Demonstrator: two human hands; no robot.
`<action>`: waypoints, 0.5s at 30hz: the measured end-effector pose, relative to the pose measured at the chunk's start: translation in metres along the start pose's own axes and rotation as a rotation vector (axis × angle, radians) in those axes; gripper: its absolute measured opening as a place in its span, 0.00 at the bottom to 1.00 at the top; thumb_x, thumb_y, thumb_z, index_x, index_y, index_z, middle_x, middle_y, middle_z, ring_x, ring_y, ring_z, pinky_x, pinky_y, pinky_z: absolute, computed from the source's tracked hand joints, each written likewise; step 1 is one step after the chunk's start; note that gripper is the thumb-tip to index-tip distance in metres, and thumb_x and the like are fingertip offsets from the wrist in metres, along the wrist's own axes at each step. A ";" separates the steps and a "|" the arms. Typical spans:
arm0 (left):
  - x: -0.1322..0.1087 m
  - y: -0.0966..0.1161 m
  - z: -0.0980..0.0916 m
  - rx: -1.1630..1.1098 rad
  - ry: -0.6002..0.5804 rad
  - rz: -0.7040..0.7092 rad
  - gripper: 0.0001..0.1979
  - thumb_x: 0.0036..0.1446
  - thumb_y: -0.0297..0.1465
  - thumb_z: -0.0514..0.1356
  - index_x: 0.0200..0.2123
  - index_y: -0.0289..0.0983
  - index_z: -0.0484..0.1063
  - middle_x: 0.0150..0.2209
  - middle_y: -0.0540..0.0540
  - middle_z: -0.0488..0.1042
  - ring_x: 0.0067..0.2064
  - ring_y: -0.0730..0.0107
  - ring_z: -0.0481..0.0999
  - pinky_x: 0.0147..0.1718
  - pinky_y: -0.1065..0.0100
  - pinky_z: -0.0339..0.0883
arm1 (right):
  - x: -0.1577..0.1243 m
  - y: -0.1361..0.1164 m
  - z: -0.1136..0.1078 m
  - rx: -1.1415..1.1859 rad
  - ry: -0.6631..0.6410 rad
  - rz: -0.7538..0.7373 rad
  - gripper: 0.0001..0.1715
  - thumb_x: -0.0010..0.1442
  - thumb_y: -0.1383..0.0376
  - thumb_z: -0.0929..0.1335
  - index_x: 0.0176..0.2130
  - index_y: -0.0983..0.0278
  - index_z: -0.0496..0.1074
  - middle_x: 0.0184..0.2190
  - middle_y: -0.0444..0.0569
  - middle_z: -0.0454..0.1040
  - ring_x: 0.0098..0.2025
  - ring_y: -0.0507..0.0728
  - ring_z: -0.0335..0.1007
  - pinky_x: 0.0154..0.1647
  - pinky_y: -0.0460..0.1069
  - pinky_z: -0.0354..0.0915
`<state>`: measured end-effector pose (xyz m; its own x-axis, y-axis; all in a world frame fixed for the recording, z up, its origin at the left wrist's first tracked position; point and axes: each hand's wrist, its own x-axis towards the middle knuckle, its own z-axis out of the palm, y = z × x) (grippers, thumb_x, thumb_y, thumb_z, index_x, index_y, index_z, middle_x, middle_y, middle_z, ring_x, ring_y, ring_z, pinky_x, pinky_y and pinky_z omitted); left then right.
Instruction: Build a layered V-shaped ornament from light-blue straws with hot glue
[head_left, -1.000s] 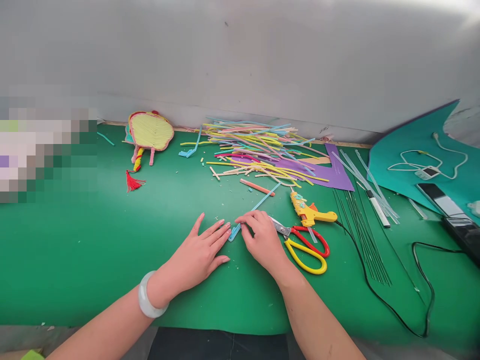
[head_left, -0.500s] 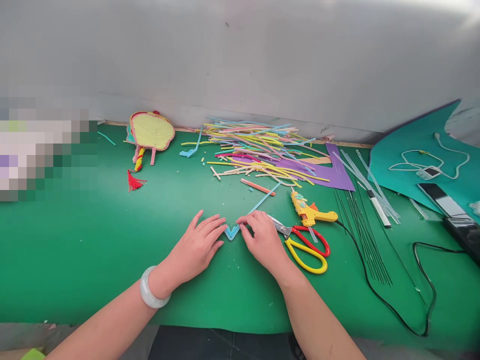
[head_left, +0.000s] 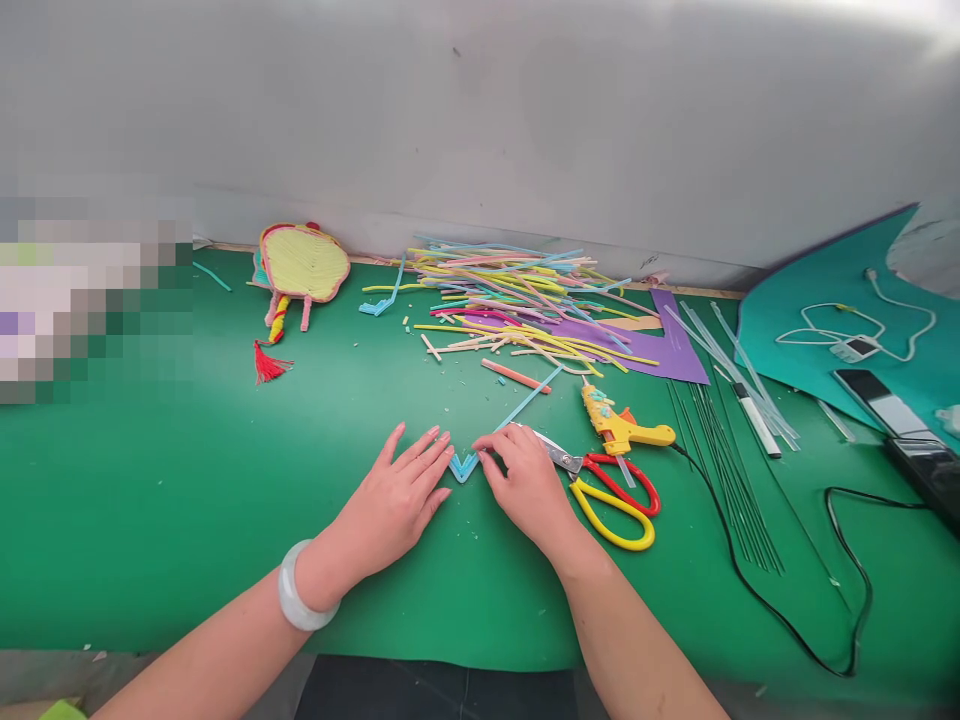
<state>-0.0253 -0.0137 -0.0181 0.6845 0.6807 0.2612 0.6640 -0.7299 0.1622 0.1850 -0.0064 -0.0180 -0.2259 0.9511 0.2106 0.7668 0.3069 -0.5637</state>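
Observation:
A light-blue straw (head_left: pixel 517 405) lies on the green mat (head_left: pixel 187 480), bent into a small V at its near end between my hands. My left hand (head_left: pixel 397 495) lies flat with fingers stretched, its fingertips resting on the short arm of the V. My right hand (head_left: pixel 529 485) is curled, thumb and forefinger pinching the straw just right of the bend. The straw's long arm runs up and right towards the straw pile.
Red-and-yellow scissors (head_left: pixel 611 490) and a yellow glue gun (head_left: pixel 619 425) lie right of my right hand, its black cable (head_left: pixel 780 610) trailing off. A pile of coloured straws (head_left: pixel 517 300), purple sheet (head_left: pixel 675 350), woven craft piece (head_left: pixel 302 262), green wires (head_left: pixel 727 460), teal sheet (head_left: pixel 825 290), phone (head_left: pixel 877 400).
The near end of the blue straw has been folded up from a straight run into a V. My left fingers have slid slightly back and left; my right hand has stayed put.

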 end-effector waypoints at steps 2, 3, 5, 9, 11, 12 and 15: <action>0.000 0.002 -0.001 -0.011 -0.038 0.027 0.24 0.68 0.32 0.52 0.65 0.35 0.57 0.65 0.38 0.62 0.68 0.54 0.58 0.67 0.40 0.45 | 0.000 0.000 0.000 0.012 -0.004 0.006 0.07 0.65 0.70 0.65 0.40 0.61 0.73 0.36 0.50 0.73 0.42 0.60 0.67 0.45 0.55 0.64; 0.000 0.003 -0.001 -0.017 -0.057 0.044 0.26 0.68 0.34 0.52 0.66 0.35 0.55 0.66 0.39 0.61 0.68 0.54 0.57 0.67 0.41 0.43 | 0.000 0.001 0.001 0.020 -0.016 0.004 0.06 0.64 0.69 0.66 0.39 0.61 0.73 0.36 0.49 0.73 0.42 0.60 0.67 0.45 0.55 0.64; -0.001 0.004 -0.001 -0.026 -0.090 0.070 0.28 0.68 0.37 0.53 0.67 0.36 0.53 0.67 0.38 0.60 0.69 0.55 0.57 0.68 0.41 0.41 | 0.000 0.001 0.002 0.029 -0.044 -0.003 0.05 0.64 0.68 0.66 0.39 0.61 0.73 0.36 0.49 0.73 0.41 0.59 0.68 0.44 0.54 0.65; -0.002 0.004 0.000 -0.030 -0.118 0.090 0.31 0.67 0.42 0.53 0.67 0.35 0.54 0.66 0.37 0.60 0.68 0.54 0.58 0.68 0.41 0.37 | 0.000 0.001 0.003 0.010 -0.082 -0.002 0.05 0.65 0.68 0.67 0.40 0.61 0.73 0.36 0.49 0.73 0.41 0.59 0.68 0.44 0.54 0.64; -0.002 0.003 0.001 -0.030 -0.116 0.090 0.31 0.67 0.42 0.53 0.67 0.35 0.53 0.66 0.37 0.60 0.68 0.54 0.58 0.68 0.41 0.37 | 0.000 0.001 0.003 0.004 -0.091 0.000 0.04 0.65 0.68 0.67 0.39 0.61 0.73 0.36 0.49 0.73 0.41 0.59 0.67 0.44 0.54 0.64; -0.002 0.003 0.001 -0.031 -0.114 0.090 0.31 0.67 0.42 0.53 0.67 0.35 0.53 0.66 0.38 0.60 0.68 0.55 0.58 0.69 0.41 0.36 | 0.000 0.001 0.003 0.002 -0.094 0.001 0.04 0.65 0.68 0.67 0.39 0.61 0.73 0.37 0.49 0.73 0.42 0.59 0.67 0.44 0.54 0.64; -0.002 0.003 0.002 -0.025 -0.119 0.091 0.31 0.67 0.43 0.53 0.67 0.34 0.54 0.66 0.37 0.60 0.68 0.55 0.58 0.69 0.42 0.35 | 0.000 0.001 0.004 -0.001 -0.098 0.005 0.04 0.64 0.68 0.67 0.39 0.61 0.73 0.37 0.49 0.73 0.42 0.59 0.67 0.45 0.54 0.63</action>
<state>-0.0240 -0.0175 -0.0195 0.7732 0.6132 0.1618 0.5910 -0.7892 0.1668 0.1834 -0.0060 -0.0213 -0.2801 0.9513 0.1287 0.7686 0.3025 -0.5636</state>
